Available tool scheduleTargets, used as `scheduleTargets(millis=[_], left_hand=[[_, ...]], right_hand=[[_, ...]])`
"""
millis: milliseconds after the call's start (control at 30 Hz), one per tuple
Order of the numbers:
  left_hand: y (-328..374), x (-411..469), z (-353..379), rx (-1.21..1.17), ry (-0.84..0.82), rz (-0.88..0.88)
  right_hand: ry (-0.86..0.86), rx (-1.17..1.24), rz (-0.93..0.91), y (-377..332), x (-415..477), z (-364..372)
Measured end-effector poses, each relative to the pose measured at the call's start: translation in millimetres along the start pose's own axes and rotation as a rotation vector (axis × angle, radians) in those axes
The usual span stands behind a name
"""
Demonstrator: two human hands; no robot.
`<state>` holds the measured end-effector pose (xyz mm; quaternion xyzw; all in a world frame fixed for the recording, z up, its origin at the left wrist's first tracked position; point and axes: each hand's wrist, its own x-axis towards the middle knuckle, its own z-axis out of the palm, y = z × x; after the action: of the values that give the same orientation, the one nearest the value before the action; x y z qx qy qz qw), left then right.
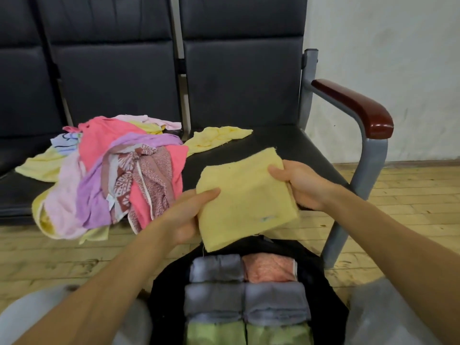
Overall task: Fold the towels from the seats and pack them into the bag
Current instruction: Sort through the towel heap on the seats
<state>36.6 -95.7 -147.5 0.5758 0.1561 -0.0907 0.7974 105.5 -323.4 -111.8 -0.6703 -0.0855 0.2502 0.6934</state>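
Holding a folded yellow towel [246,200] by opposite edges, both hands pinch it. The left hand [185,217] has its thumb on top at the lower-left edge, the right hand [297,186] its thumb on top at the right edge, with the other fingers hidden beneath the cloth. The towel hangs just above the open black bag [321,267], where grey, pink and green folded towels [216,293] sit in rows. A heap of unfolded towels [112,170] lies further left — a loose yellow one [216,138] beside it on the dark seat [278,143].
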Motion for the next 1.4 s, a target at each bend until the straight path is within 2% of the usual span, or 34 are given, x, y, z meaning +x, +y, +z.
scheduleTargets(millis=[300, 400, 533, 767, 1000, 1233, 1400], left_hand=[[-2.6, -22.2, -12.9, 0.231, -0.02, 0.107], [-5.7, -23.0, -8.3, 0.3, 0.002, 0.169], [-6.3, -18.3, -6.0, 0.239, 0.023, 0.191], [1.2, -16.6, -5.7, 0.209, -0.018, 0.089], [3.2, -14.8, -7.7, 0.187, -0.015, 0.156], [6.8, -13.0, -1.9, 0.005, -0.149, 0.216], [5.7, -9.9, -6.9, -0.02, -0.164, 0.086]], right_hand=[[-0.06, -0.072, 0.106, 27.0, -20.3, -8.4], [-0.078, -0.019, 0.142, 28.1, -24.7, -11.7], [-0.084, 0.061, 0.177, 27.9, -27.1, -14.1], [-0.009, 0.147, 0.217, 28.4, -27.9, -13.9], [0.015, 0.15, 0.099, 27.0, -27.6, -15.8], [0.064, 0.269, 0.001, 20.4, -26.8, -19.1], [0.05, 0.4, 0.064, 20.9, -24.6, -22.3]])
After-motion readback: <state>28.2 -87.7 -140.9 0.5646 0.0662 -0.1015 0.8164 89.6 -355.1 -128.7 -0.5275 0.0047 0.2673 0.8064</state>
